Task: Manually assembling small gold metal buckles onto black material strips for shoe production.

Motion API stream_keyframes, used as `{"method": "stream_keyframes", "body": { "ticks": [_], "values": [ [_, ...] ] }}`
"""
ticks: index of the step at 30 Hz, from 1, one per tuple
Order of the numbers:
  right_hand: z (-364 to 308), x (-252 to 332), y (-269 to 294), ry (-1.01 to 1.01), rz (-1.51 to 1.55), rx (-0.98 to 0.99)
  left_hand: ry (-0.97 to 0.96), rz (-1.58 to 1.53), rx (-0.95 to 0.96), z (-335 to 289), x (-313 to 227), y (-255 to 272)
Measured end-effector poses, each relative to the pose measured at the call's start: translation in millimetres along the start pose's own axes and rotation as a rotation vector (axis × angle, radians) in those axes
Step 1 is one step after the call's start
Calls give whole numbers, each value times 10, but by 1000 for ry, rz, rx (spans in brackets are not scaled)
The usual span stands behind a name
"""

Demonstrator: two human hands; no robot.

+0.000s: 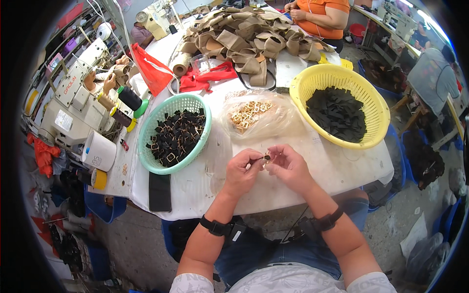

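Observation:
Near the table's front edge, my left hand (243,171) and my right hand (289,168) meet, fingertips pinched together. Between them is a small black fabric strip (266,157) with a gold-coloured buckle; fingers partly cover both. Just beyond my hands lies a clear plastic bag (286,122) of loose gold buckles (251,115). To the left, a green plastic basket (143,151) holds many black strips fitted with gold buckles (176,134). On the right, a yellow basket (378,112) contains loose black strips (337,115).
A dark phone (159,193) lies by the green basket. Brown fabric pieces (249,36) are heaped at the back, near red cloth (207,78). Sewing machine (73,105) and thread spools (129,98) stand left. A person in orange (325,19) works across the table. Blue bins (110,207) surround it.

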State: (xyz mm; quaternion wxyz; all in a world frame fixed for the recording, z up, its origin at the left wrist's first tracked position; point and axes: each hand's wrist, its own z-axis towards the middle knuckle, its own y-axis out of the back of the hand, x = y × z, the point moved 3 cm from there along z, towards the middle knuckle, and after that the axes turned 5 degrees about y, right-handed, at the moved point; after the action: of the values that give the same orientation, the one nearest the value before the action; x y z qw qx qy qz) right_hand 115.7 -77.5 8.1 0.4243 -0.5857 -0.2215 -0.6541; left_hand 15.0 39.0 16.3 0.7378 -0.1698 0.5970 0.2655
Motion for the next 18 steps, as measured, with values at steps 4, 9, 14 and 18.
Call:
{"method": "stream_keyframes", "body": {
  "ticks": [4,9,14,18],
  "values": [
    [7,47,-9,197,-271,48,-142,125,17,24,-41,-2],
    [16,6,2,103,-172,50,-122,153,31,5,-80,3],
    [2,-14,-14,75,-74,22,-38,43,67,-8,-55,2],
    [-11,-16,1,69,-82,9,52,-85,117,-21,-69,-16]
  ]
}}
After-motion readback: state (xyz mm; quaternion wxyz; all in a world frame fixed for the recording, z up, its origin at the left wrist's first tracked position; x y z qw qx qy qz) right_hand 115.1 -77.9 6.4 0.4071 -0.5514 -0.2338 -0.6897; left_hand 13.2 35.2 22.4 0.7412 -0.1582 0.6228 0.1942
